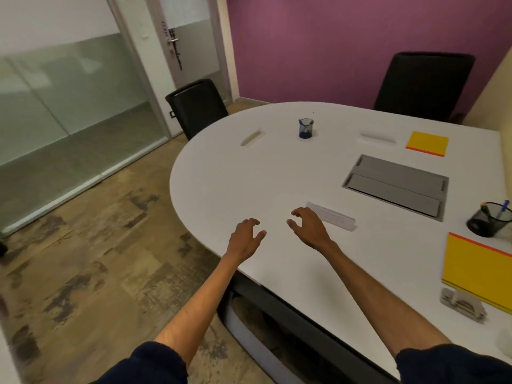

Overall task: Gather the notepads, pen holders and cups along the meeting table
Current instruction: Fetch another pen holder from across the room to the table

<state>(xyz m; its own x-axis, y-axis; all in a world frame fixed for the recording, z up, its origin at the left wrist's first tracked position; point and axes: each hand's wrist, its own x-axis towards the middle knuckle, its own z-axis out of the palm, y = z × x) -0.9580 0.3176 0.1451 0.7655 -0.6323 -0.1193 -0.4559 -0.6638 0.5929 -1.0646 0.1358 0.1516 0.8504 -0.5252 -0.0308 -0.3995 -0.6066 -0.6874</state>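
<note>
My left hand [245, 236] and my right hand [307, 226] hover over the near edge of the white meeting table [249, 184], both empty with fingers curled apart. A blue pen holder [306, 128] with a blue pen stands at the far middle. A black mesh pen holder [489, 219] with pens stands at the right. One yellow notepad [427, 143] lies far right, another yellow notepad [479, 268] lies near right. A clear name stand [332, 216] lies just right of my right hand.
A grey cable hatch [394, 184] is set into the table centre. A grey hole punch [462, 304] sits by the near notepad. Other name stands [377, 139] [251, 138] lie farther off. Black chairs [198, 106] [424, 83] stand at the far side. Glass partition at left.
</note>
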